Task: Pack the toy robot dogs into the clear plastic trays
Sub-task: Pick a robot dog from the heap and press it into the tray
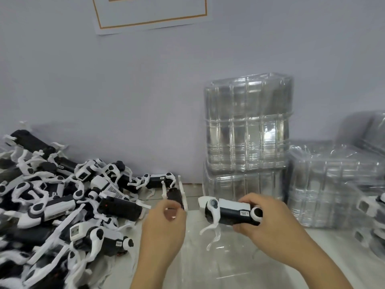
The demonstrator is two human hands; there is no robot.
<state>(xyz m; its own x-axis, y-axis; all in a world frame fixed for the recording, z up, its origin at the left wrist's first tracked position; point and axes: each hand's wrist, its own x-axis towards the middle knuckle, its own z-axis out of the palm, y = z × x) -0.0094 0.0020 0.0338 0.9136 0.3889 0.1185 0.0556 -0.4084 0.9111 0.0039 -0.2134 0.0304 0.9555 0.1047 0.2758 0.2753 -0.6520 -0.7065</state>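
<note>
Pale grey wall behind, a light tabletop [325, 243] in front, and a poster [150, 13] cut off at the top edge. On the left sprawls a heap of toy dogs [62, 205] — black bodies, white legs, all tangled. Against the wall stands a stack of clear trays [248, 130], with a lower stack [333, 184] to its right.

Right hand [277, 228] has a toy dog [231, 211] gripped round its rear end, fingers curled over the body, head pointing left, legs dangling. Left hand [164, 222] is blurred; its fingers look bunched near a smaller black-and-white piece [175, 195], but I cannot tell whether it grips that or nothing. Under both hands lies a clear tray [218, 265], faint against the table.

To do this well, I'd say fold those loose legs flat against the body first, then line the dog up with the moulded hollow and press it down evenly — forcing a splayed leg could bend it or crack the thin plastic.

Hard to read: the tray's hollows barely show, so which pocket is free is unclear. More dogs at the far right edge [373, 207] are cut off.
</note>
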